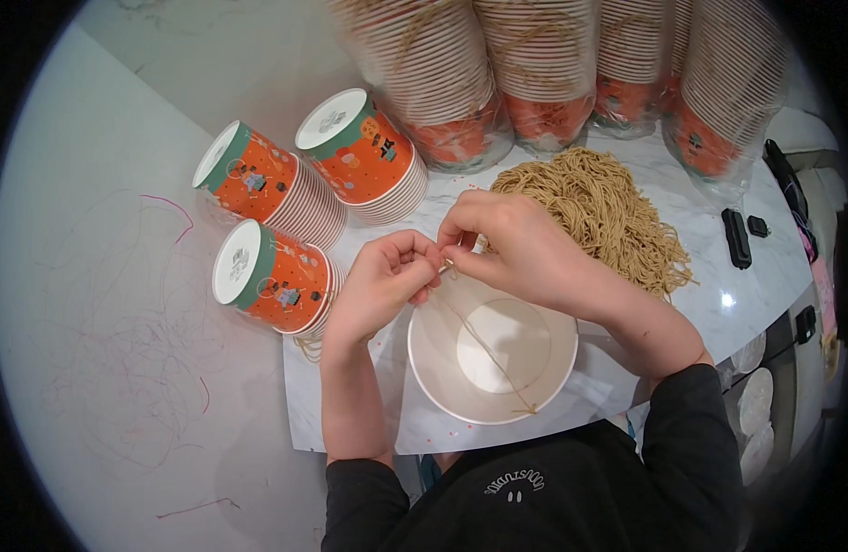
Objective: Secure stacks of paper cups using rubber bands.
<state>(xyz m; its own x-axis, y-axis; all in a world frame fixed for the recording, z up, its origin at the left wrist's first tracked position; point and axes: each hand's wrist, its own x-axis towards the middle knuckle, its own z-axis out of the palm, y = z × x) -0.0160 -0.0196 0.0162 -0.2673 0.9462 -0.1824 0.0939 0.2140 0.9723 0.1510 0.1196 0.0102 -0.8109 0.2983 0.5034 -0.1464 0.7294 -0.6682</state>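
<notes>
A white paper bucket (431, 363) stands mouth up in front of me. Tan string (486, 345) runs across its mouth, from the far left rim to a knotted end at the near right rim. At the far left rim, the fingertips of my left hand (387, 283) are pinched together on the string. My right hand (507, 241) meets them there, its thumb and index finger also closed on the string. The fingers partly hide that bit of rim and string. Just beyond my right hand lies a heap of tan strings (594, 207).
Upside-down stacks of orange and green paper buckets (355, 161) stand on the left of the marbled table (718, 299). Taller plastic-wrapped bucket stacks (543, 64) line the back. Small black devices (736, 239) lie at the right. A scribbled wall (129, 340) borders the left.
</notes>
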